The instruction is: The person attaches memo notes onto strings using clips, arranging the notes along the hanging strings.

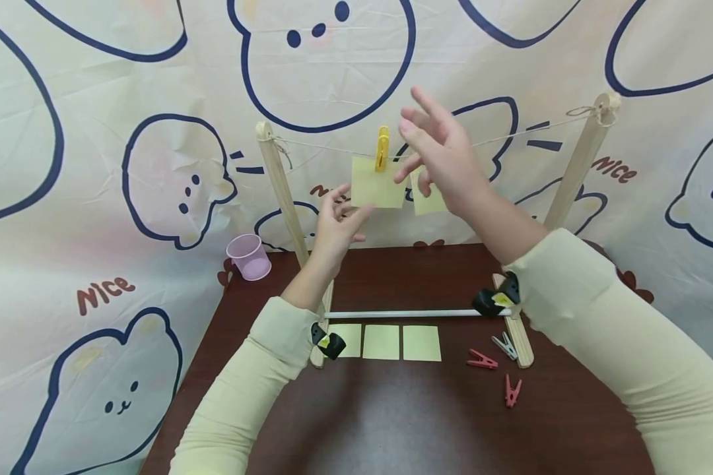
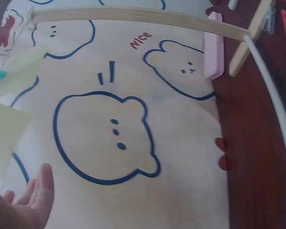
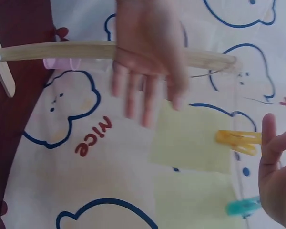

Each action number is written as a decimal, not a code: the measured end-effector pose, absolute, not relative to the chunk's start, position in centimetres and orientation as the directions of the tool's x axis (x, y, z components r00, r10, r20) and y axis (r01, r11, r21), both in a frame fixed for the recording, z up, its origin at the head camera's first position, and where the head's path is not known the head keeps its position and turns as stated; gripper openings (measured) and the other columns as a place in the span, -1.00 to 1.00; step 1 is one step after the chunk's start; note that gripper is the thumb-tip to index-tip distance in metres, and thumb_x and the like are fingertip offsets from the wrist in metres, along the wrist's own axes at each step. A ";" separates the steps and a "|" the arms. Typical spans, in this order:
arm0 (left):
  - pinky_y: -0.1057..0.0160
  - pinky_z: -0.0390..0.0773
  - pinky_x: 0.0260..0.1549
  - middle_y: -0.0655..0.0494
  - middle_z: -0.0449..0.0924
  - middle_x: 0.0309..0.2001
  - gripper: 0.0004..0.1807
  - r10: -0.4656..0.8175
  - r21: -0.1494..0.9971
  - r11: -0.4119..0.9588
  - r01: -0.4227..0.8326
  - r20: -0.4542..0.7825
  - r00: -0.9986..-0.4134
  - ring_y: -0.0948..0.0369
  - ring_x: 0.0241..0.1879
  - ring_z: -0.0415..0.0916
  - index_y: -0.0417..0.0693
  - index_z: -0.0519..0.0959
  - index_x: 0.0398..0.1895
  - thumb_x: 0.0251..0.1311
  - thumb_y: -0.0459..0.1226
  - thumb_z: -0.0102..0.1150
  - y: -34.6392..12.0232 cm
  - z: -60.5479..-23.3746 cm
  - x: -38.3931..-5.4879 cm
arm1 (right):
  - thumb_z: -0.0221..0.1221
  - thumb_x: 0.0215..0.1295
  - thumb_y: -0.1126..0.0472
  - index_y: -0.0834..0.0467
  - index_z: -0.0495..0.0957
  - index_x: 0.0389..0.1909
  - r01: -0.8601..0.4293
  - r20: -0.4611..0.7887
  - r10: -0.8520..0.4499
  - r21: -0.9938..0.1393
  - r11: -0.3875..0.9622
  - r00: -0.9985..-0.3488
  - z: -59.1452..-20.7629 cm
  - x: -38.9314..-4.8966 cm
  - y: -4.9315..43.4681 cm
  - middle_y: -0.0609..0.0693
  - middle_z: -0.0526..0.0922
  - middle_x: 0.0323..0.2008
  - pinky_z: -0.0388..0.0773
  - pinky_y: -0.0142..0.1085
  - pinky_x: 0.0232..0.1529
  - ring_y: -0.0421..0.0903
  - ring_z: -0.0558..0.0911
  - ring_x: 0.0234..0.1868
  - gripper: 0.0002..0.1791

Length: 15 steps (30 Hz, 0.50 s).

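A pale yellow paper note (image 1: 375, 188) hangs from a string (image 1: 499, 139), held by a yellow clothespin (image 1: 382, 148). Beside it hangs a second yellow note (image 1: 428, 198), partly covered by my right hand in the head view; a teal clothespin (image 3: 243, 206) on it shows in the right wrist view. My left hand (image 1: 335, 227) is at the first note's lower left corner, fingers loosely extended and thumb right by the bottom edge. Just right of the yellow clothespin, my right hand (image 1: 445, 155) is raised with fingers spread and nothing between them.
Two wooden posts (image 1: 285, 191) carry the string, joined low down by a white rod (image 1: 404, 315). Several notes (image 1: 381, 342) lie in a row on the dark table (image 1: 392, 415). Red clothespins (image 1: 512, 390) and a grey one (image 1: 505, 346) lie at right. A lilac cup (image 1: 251, 257) stands back left.
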<state>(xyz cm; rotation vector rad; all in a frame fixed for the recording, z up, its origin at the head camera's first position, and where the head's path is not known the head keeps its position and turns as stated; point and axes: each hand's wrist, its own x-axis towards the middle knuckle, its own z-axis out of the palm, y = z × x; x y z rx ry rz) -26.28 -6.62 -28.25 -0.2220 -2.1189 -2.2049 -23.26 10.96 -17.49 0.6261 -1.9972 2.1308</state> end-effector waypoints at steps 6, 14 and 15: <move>0.21 0.57 -0.40 0.00 0.40 0.08 -0.30 0.048 0.993 0.113 0.042 0.037 -0.998 0.09 -0.13 0.48 0.04 0.15 0.33 0.14 -0.26 0.23 -7.2 -31.2 -25.4 | 0.00 0.31 0.41 0.15 0.35 0.23 -0.569 0.599 -0.103 -0.792 -0.220 -0.794 -18.8 -20.3 14.5 0.15 0.53 0.05 0.21 -0.46 -0.87 -0.04 0.53 -0.72 -0.54; 0.26 0.49 -0.48 0.05 0.53 -0.27 -0.77 0.086 0.880 0.449 0.156 0.132 -0.988 0.20 -0.44 0.42 -0.08 0.54 -0.09 0.16 -0.32 0.10 -8.8 -38.5 -23.8 | 0.04 0.28 0.46 0.28 0.56 -0.16 -0.558 0.559 -0.043 -0.829 -0.031 -0.828 -27.0 -18.6 21.3 0.06 0.65 -0.39 0.30 -0.41 -0.84 -0.11 0.47 -0.75 -0.81; 0.28 0.46 -0.50 0.06 0.54 -0.29 -0.80 0.098 0.853 0.494 0.170 0.140 -0.985 0.22 -0.49 0.39 -0.09 0.56 -0.13 0.16 -0.33 0.09 -9.0 -39.4 -23.5 | 0.06 0.28 0.44 0.26 0.57 -0.18 -0.528 0.527 -0.038 -0.849 0.015 -0.849 -28.5 -18.5 22.2 0.05 0.65 -0.40 0.33 -0.40 -0.83 -0.10 0.47 -0.74 -0.83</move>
